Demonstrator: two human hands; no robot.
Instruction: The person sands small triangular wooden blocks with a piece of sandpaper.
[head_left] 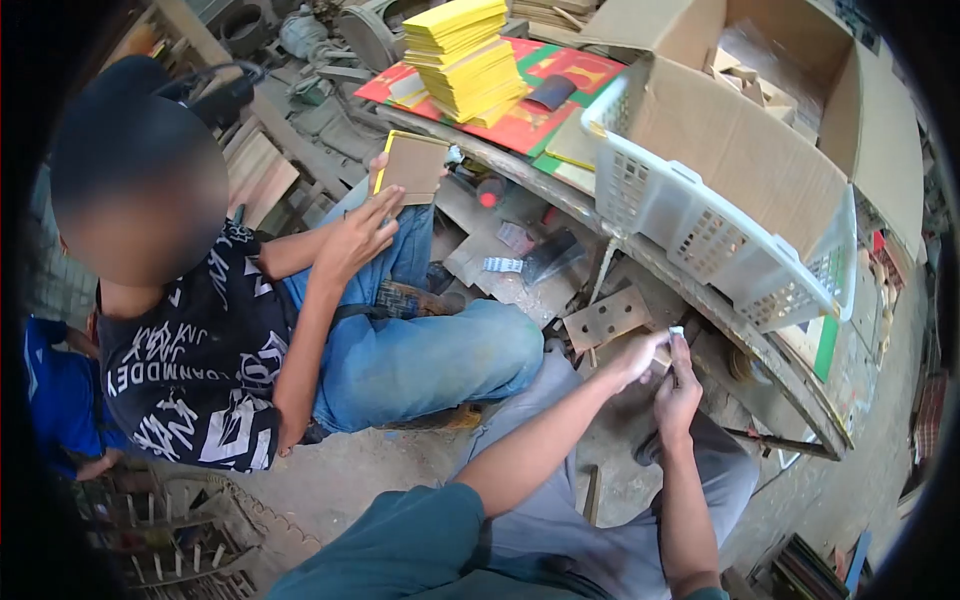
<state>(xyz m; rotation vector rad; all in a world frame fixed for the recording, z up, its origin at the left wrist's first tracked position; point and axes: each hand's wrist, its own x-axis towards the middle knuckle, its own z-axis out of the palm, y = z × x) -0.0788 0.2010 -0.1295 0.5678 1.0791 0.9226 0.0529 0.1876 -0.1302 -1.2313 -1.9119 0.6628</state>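
Observation:
In front of my knees, my left hand (pixel 634 363) and my right hand (pixel 678 398) come together. Between their fingers is a small pale, block-like piece (pixel 661 361), partly hidden; I cannot tell its exact kind. A white bit (pixel 677 330) shows at the fingertips of my right hand. Both hands are closed around the piece. Just beyond them, below the table, lies a wooden board with dark round holes (pixel 607 319).
A low table (pixel 480 150) bears stacked yellow-edged pieces (pixel 460 65), a white plastic basket (pixel 690 225) and a cardboard box (pixel 735 150). On the left, a seated person (pixel 200 340) holds a yellow-edged brown panel (pixel 413 168). Wooden racks stand lower left.

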